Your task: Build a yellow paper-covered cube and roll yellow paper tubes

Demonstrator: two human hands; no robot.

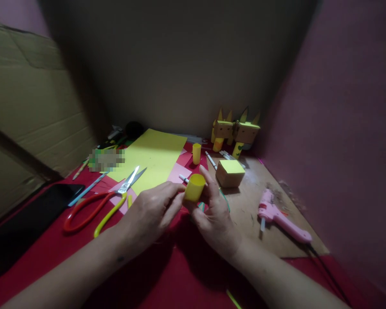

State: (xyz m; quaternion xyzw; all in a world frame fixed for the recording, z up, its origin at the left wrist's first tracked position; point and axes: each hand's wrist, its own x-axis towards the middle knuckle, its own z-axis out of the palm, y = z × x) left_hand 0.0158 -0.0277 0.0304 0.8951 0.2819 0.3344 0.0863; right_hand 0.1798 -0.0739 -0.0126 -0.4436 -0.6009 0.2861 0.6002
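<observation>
Between my two hands, in the middle of the head view, is a short yellow paper tube (193, 189) with its open end up. My left hand (157, 206) pinches the tube's left edge with thumb and fingertips. My right hand (215, 214) is curled round its right side, the index finger raised along it and the thumb below. A second yellow paper tube (196, 154) stands upright just beyond. Right of my right hand sits a small cardboard box (230, 177) with a yellow top. Partly behind the held tube lies a white marker (183, 178).
Scissors (122, 193) with red and yellow handles lie open at left, by a black phone (28, 227). Yellow paper (151, 154) spreads behind. A pink glue gun (283, 219) rests on a cardboard sheet (251, 206) at right. Two cardboard animal figures (246, 133) stand at the back.
</observation>
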